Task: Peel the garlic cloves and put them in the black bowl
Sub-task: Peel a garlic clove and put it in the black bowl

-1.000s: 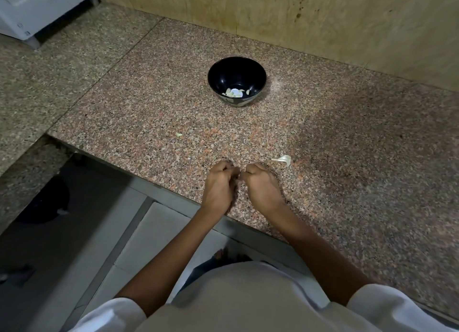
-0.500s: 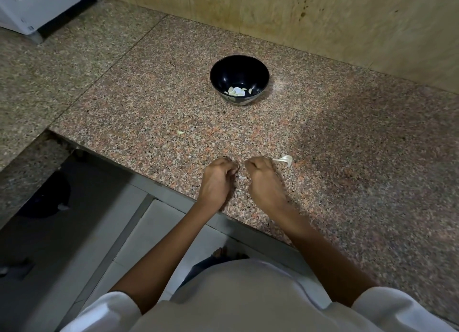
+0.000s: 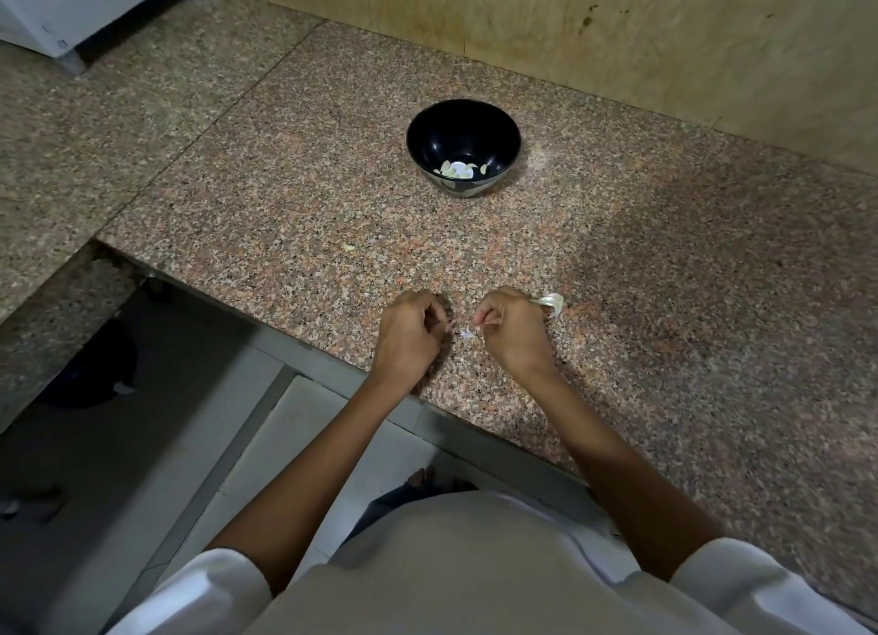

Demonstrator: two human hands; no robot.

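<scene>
From the head camera, looking down over the granite counter (image 3: 665, 349), both hands are working at the near edge. They sit side by side with a narrow gap between them, not touching. The left hand (image 3: 411, 332) is balled up, fingers curled in toward the palm, and I can't tell whether there's a clove inside because the knuckles hide it. The right hand (image 3: 510, 330) is curled as well, its fingertips nipping a pale sliver (image 3: 467, 334) of garlic skin that pokes out into the gap between the hands.

Just past the right hand's knuckles, on the far right side of it, a whitish garlic piece (image 3: 551, 301) lies on the stone. It's too small to say whether that's skin or a whole clove.

Further out, well apart from the hands, the black bowl (image 3: 427, 130) stands upright on the counter, and at the bottom of it rest a few peeled cloves (image 3: 458, 169). A tiny pale scrap (image 3: 349, 248) lies on the stone to the left, between bowl and hands.

A wooden panel (image 3: 617, 40) backs the counter on the far side, and a white cabinet (image 3: 71, 7) shows at the far left. In the near foreground are white sleeves (image 3: 741, 582), with tiled floor (image 3: 304, 444) below the counter's edge.
</scene>
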